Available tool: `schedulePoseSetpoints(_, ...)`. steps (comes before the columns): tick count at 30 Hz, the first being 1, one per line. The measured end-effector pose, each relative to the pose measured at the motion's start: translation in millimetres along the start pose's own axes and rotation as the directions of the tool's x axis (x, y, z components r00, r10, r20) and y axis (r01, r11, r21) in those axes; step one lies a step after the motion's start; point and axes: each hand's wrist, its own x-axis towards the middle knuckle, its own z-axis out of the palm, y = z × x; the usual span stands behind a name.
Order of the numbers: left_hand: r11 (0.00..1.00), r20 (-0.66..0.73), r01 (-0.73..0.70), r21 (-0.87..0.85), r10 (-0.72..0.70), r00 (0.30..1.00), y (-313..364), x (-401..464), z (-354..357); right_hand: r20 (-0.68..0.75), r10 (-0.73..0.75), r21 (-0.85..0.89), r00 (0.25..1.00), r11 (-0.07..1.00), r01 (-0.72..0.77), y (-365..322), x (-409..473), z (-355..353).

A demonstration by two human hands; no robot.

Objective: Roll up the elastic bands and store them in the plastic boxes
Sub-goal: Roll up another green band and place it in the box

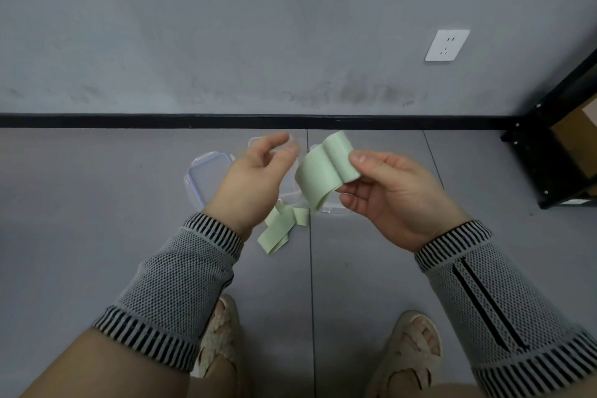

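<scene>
Here, closest to the viewer, two feet in cream woven sandals (416, 346) stand on a grey tiled floor (97, 220). Above them both forearms reach forward, each in a grey knit sleeve (174, 287) with black-and-white striped cuffs.

The right hand (394, 197) is palm up and pinches a pale green elastic band (323, 171) between thumb and fingers. The band is loosely folded into a wavy loop, held in the air between the two hands, with one end hanging down toward the floor.

The left hand (258, 178) hovers just beside the band without touching it; its fingers are loosely curled and hold nothing.

On the floor beneath the hands lies a second green elastic band (277, 229), unrolled and crumpled into a few folds. Just beyond it sit clear plastic boxes (206, 171), partly hidden behind the hands, so how many there are is hard to tell.

Farther off, a black baseboard (129, 121) runs along a grey wall, which carries a white power socket (447, 44). At the far right stands a black metal rack (555, 126) holding a cardboard box (578, 139).
</scene>
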Motion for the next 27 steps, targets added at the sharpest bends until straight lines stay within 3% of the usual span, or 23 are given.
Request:
schedulePoseSetpoints(4, 0.972, 0.116, 0.143, -0.188, -0.123, 0.986, 2.9, -3.7, 9.0, 0.06, 0.005, 0.057, 0.998, 0.998, -0.009, -0.5, -0.4, 0.6)
schedulePoseSetpoints(10, 0.944, 0.098, 0.073, -0.321, -0.044, 0.994, 5.3, -0.1, 1.8, -0.021, -0.012, 0.028, 1.0, 1.0, 0.013, 1.1, 0.3, 2.6)
schedulePoseSetpoints(14, 0.96, 0.073, -0.018, -0.28, 0.04, 0.997, 5.8, -2.1, 1.8, -0.085, -0.005, 0.004, 0.996, 1.0, 0.006, 4.9, 0.9, 6.4)
schedulePoseSetpoints(20, 0.977, 0.027, -0.215, -0.01, 0.215, 0.976, 7.1, -7.0, 3.0, -0.119, 0.005, 0.008, 0.993, 1.0, -0.004, 4.4, 0.6, 7.0)
schedulePoseSetpoints(27, 0.986, 0.062, -0.168, -0.007, 0.168, 0.984, 5.8, -6.1, 1.6, -0.088, 0.019, 0.022, 0.996, 1.0, -0.017, 0.5, -0.3, 4.6)
